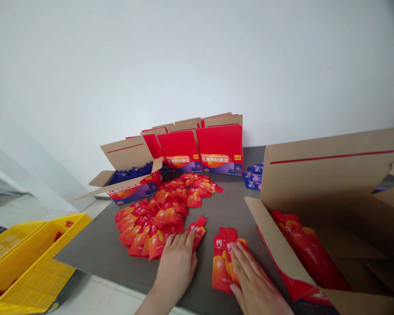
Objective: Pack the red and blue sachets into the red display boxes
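My left hand is over the dark table with its fingers bent onto a red pouch, beside a large fanned heap of red pouches. The pouch's lower part is hidden behind the fingers. To the right, my right hand lies with fingers stretched out over the right side of a few overlapping red pouches. Close by that hand stands an open carton, with red pouches lying along its left inner side.
Several red boxes stand along the table's back. An open box at the left holds blue pouches. More blue-purple pouches lie behind the carton. Yellow crates stand at lower left, beyond the table edge.
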### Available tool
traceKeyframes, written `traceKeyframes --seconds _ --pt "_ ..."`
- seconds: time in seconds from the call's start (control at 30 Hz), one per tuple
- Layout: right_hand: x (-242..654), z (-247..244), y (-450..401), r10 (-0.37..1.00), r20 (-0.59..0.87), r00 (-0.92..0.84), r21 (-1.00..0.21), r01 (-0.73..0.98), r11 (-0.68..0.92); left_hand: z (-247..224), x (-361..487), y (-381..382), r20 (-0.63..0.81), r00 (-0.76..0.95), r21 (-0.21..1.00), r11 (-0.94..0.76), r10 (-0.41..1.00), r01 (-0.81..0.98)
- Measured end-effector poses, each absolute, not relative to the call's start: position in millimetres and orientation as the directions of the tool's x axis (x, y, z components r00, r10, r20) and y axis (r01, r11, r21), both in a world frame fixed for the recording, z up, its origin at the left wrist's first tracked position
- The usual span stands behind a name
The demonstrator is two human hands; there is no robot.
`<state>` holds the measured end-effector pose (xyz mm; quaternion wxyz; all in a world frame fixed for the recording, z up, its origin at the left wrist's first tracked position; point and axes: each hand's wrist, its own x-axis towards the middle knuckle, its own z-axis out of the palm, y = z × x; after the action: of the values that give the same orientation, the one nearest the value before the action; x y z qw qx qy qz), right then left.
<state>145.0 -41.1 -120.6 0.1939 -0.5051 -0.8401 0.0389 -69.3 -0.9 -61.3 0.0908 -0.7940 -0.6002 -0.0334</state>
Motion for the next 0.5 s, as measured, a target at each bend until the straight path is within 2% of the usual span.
traceKeyframes --seconds 0.13,0.3,0.4,0.5 --pt "154 -111 -47 0.861 0.313 -0.401 -0.302 0.817 0.490 -32 -61 5 0.114 0.217 -0.091 -0.208 0.969 0.974" --pt "172 -98 -55 0.873 0.392 -0.291 -0.369 0.819 0.439 10 -23 -7 0.089 0.185 -0.100 -0.176 0.979 0.979" --pt "175 -101 -57 0.858 0.443 -0.260 -0.327 0.844 0.425 14 17 -17 0.048 0.228 -0.081 -0.224 0.972 0.971" --pt "172 -119 -61 0.813 0.530 -0.240 -0.277 0.857 0.433 5 56 -26 0.040 0.281 0.013 -0.282 0.959 0.959"
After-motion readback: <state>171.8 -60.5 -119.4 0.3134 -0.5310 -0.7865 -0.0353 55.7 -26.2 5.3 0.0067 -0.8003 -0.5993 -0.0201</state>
